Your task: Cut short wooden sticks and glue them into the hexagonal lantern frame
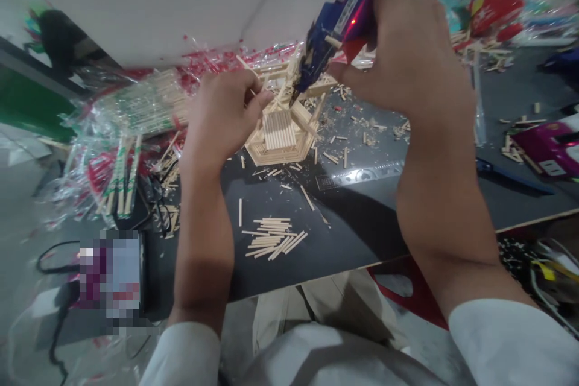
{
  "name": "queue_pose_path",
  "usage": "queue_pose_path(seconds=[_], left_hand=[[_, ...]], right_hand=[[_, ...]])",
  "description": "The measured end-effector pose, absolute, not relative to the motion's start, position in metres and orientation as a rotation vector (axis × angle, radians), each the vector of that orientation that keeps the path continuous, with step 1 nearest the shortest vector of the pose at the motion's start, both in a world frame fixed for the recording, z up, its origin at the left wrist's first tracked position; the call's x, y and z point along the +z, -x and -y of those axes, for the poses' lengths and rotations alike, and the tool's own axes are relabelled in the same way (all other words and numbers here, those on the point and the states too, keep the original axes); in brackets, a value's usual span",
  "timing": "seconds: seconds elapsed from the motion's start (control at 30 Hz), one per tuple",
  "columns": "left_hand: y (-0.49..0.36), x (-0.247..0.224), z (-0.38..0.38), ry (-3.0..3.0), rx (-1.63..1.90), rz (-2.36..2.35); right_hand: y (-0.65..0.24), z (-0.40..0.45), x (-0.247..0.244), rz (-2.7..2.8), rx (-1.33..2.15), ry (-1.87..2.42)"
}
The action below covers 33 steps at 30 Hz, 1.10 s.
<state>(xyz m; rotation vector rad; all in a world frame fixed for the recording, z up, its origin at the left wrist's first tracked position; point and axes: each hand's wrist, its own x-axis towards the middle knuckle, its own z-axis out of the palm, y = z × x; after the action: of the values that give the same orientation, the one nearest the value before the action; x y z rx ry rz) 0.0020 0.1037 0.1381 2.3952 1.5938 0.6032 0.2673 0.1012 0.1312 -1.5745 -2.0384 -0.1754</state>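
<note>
A small structure of pale wooden sticks (pixel 279 131) stands near the middle of the dark table, with a hexagonal base and slatted panels. At its left side is my left hand (pixel 230 111), fingers pinched near a thin stick that pokes up beyond them; exactly what lies between the fingertips is hidden. My right hand (pixel 402 42) grips a blue hot glue gun (pixel 337 18) with a glowing red light. The gun tilts down to the left, and its nozzle is at the top of the structure; whether it touches cannot be made out.
Cut sticks (pixel 271 238) lie in a loose pile in front. A clear ruler (pixel 359 175) rests right of the structure among scattered offcuts. Plastic-wrapped stick bundles (pixel 140 102) crowd the left. At right are a dark blue tool (pixel 513 176) and a magenta box (pixel 549 145).
</note>
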Motion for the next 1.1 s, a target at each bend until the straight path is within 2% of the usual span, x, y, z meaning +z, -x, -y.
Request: queue_pose_path(seconds=[0.43,1.1], left_hand=[[0.009,0.13,-0.11,-2.396,0.714,-1.532],[0.012,0.131,-0.113,-2.384,0.647,-1.557]], right_hand=[[-0.272,-0.113,0.118,2.094,-0.292,1.57],[-0.272,-0.115,0.122,2.115,-0.277,1.557]])
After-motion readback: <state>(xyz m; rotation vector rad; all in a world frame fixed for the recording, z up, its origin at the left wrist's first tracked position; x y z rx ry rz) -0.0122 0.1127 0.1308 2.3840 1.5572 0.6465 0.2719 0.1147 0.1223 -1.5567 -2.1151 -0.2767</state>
